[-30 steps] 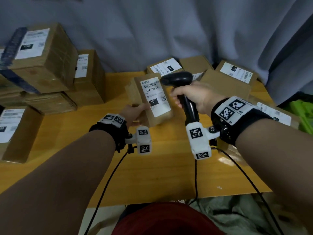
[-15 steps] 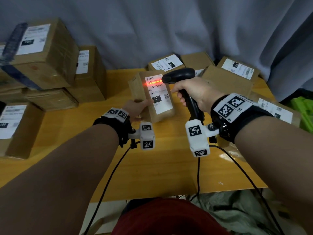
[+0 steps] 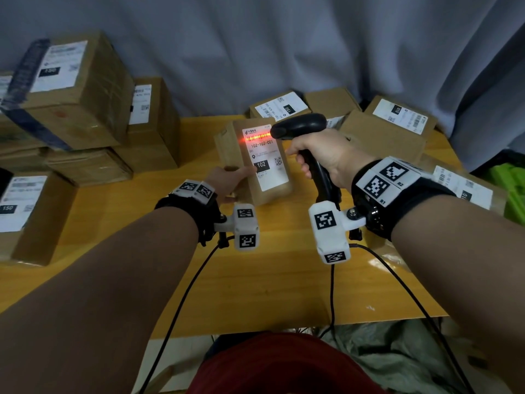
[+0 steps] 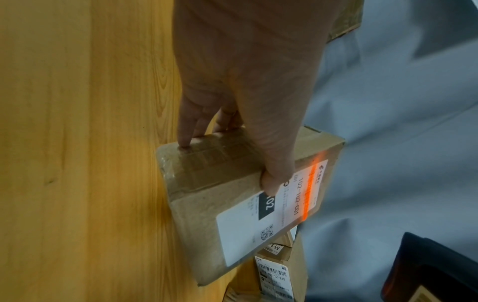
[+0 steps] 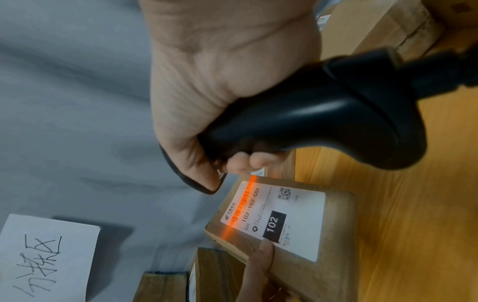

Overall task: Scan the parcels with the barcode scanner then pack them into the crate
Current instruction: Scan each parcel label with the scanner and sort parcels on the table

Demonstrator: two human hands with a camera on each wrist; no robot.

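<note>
A small brown parcel (image 3: 270, 189) (image 4: 196, 200) (image 5: 333, 235) with a white label marked 102 stands tilted above the wooden table (image 3: 255, 280). My left hand (image 3: 227, 183) (image 4: 248, 81) grips its left end, thumb on the label and fingers behind. My right hand (image 3: 321, 155) (image 5: 220, 71) grips the handle of the black barcode scanner (image 3: 301, 127) (image 5: 336, 114), whose head sits just right of the label's top. A red scan line lies across the barcode. No crate shows in any view.
Stacked cardboard boxes (image 3: 74, 92) fill the table's left side, with another box (image 3: 25, 214) at the left edge. Several labelled parcels (image 3: 383, 132) lie at the back right. A green object (image 3: 508, 189) is at the far right. Cables hang off the near edge.
The scanner's red line has come on across the label's barcode since a second ago. Parcel and scanner have stayed close together, barely shifting.
</note>
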